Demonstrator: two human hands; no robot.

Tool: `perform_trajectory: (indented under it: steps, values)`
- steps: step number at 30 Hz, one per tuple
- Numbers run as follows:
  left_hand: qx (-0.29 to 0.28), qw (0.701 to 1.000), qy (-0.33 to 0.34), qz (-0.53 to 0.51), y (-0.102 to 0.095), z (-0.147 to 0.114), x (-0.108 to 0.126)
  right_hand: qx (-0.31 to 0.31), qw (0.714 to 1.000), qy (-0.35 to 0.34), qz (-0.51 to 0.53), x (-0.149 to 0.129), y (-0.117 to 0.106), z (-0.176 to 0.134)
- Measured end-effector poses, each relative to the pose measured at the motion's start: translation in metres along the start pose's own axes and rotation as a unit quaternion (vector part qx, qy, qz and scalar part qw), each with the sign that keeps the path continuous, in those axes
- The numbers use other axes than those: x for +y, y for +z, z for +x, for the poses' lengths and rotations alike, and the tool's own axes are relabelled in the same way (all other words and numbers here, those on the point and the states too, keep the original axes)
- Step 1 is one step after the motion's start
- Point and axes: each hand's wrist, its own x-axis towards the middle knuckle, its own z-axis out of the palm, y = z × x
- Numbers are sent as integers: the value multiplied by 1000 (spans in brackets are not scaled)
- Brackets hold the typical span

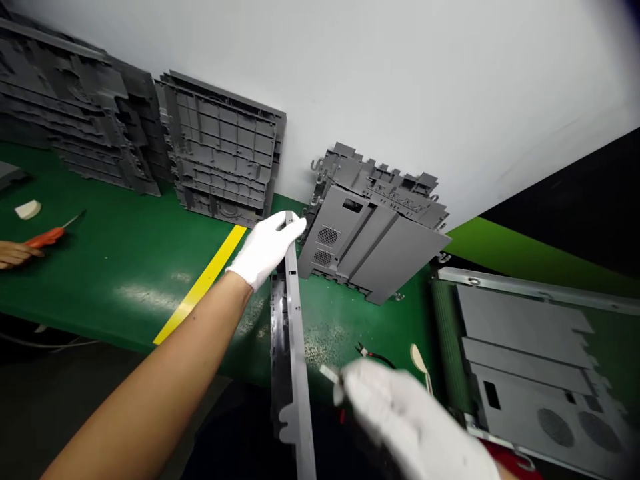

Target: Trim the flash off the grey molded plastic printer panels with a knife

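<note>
My left hand (267, 247), in a white glove, grips the top end of a grey plastic panel (296, 320). The panel stands on its narrow edge, upright at the table's front, its lower end running out of the picture. My right hand (405, 413), also gloved, is smeared by motion to the right of the panel. Its fingers are closed round a small tool with a pale flat tip (330, 374); the tool's kind is not clear. The tip points toward the panel, apart from it. Behind, a stack of grey panels (360, 237) leans on the wall.
More panels (225, 157) lean along the wall at left. Another person's hand (17, 255) holds an orange-handled tool (45, 237). A yellow tape strip (205, 283) crosses the green table (135, 267). Dark-handled pliers (373, 355) lie near my right hand. A conveyor (447, 347) carries a panel (530, 333).
</note>
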Motion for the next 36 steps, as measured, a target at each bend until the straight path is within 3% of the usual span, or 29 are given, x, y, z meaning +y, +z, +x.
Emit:
perform_trajectory:
  steps: [5, 8, 11, 14, 20, 25, 29, 36]
  values:
    - [-25, 998, -4, -66, -8, 3, 0, 113, 973, -83, -184, -22, -49, 76]
    - [-40, 994, -11, -101, -9, 4, 0, 132, 944, -88, -289, -34, -58, 120]
    - [-37, 991, -15, -129, -9, 3, 1, 167, 907, -74, -381, -45, -57, 139]
    - [-40, 991, -15, -130, -10, 4, 1, 183, 881, -68, -431, -52, -57, 142]
    - [-54, 990, -15, -126, -8, 8, -1, 163, 870, -57, -461, -56, -61, 140]
    - [-54, 991, -18, -119, -3, 9, 0, 170, 811, -63, -557, -59, -61, 136]
    - [-56, 992, -14, -113, 0, 9, 0, 174, 784, -70, -592, -59, -60, 129]
    - [-57, 993, -13, -100, 4, 9, 3, 172, 782, -57, -597, -59, -60, 124]
